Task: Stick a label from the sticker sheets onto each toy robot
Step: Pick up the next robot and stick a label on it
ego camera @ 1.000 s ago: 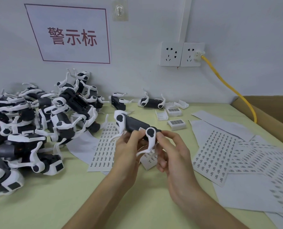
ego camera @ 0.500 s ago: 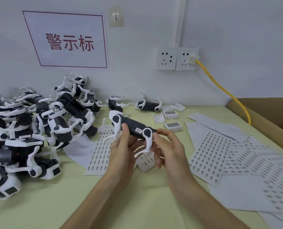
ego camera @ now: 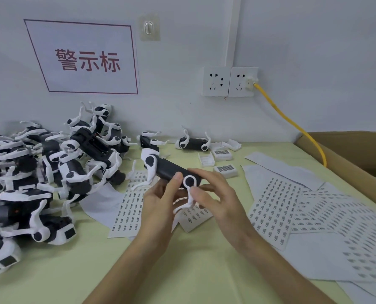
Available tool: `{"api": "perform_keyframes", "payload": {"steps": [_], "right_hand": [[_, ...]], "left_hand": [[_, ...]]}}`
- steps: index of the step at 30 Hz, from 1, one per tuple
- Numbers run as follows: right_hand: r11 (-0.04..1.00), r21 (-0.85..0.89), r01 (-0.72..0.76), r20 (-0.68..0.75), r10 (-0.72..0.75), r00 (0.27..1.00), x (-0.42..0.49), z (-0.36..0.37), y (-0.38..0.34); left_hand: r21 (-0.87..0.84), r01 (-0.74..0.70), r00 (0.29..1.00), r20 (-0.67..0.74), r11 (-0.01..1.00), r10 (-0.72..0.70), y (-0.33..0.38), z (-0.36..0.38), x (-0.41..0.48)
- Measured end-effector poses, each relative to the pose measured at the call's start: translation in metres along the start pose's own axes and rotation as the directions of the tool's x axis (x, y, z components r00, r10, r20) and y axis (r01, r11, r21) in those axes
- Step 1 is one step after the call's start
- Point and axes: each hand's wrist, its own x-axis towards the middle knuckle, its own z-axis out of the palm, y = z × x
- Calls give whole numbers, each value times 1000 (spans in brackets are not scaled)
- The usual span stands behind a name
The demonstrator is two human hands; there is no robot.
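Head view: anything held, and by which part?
A black-and-white toy robot, in both hands, at the near end of its black body: left hand grips from below, thumb on its side; right hand pinches the end by the white leg.

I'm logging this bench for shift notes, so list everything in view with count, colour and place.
Held toy robot: one, black and white, centre, in both hands.
Toy robot pile: many, black and white, table left.
Loose toy robots: two, black and white, by the wall.
Sticker sheets: several, white, under the hands and rightward.
Small boxes: about four, white, behind the held toy.
Sign: one, white with red characters, wall.
Sockets: two, white, wall.
Cable: one, yellow, plugged into right socket.
Cardboard box: one, brown, right edge.
Left hand: one, grips the toy's body.
Right hand: one, holds its near end.
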Motion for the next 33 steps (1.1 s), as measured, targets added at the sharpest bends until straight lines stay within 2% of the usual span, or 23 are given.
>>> {"api": "perform_keyframes", "payload": {"steps": [3,6,10,12,13,14,16,18,19,20,24,27,29,30,31,33], "right_hand": [[985,-157,69,-23,-74,997,2,-3,3],[988,-143,65,-21,-69,997,2,-3,8],[984,-155,94,0,-95,995,2,-4,10],[998,-56,-14,-100,8,995,7,-7,7],[988,88,-129,-141,141,980,11,-10,5],[930,272,-246,-137,291,947,15,-14,4],[700,620,-355,-66,497,865,21,-27,-1],[453,844,-288,-38,585,810,24,-47,-4],[371,901,-223,-58,614,787,25,-59,-5],[332,930,-160,-96,637,765,26,-73,-6],[382,924,-6,-265,652,710,25,-138,-8],[408,889,207,-415,532,738,28,-196,-7],[364,856,367,-506,447,737,34,-232,-5],[391,836,386,-537,436,722,37,-245,-4],[477,810,341,-558,448,698,40,-253,-2],[680,724,114,-571,499,652,43,-252,5]], "left_hand": [[-22,10,1000,-9,1000,-10,-2,-2,0],[-55,72,997,32,996,-70,-4,-1,-1],[62,75,988,133,995,-82,-9,-1,0],[84,109,976,178,990,-123,-10,-2,3],[124,99,974,191,987,-122,-9,-3,4],[170,74,974,198,983,-108,-9,-4,5],[239,14,980,188,971,-61,-10,-7,6],[327,-64,986,165,943,10,-12,-10,7],[376,-93,987,154,922,37,-14,-11,7],[416,-109,989,140,903,55,-16,-12,6],[478,-105,993,89,872,70,-21,-11,7],[513,-93,995,87,853,56,-24,-10,7],[514,-90,995,83,853,56,-25,-9,7],[510,-90,995,80,855,57,-24,-9,6],[505,-89,995,76,858,58,-24,-9,7],[504,-88,996,75,859,57,-23,-9,7]]}}
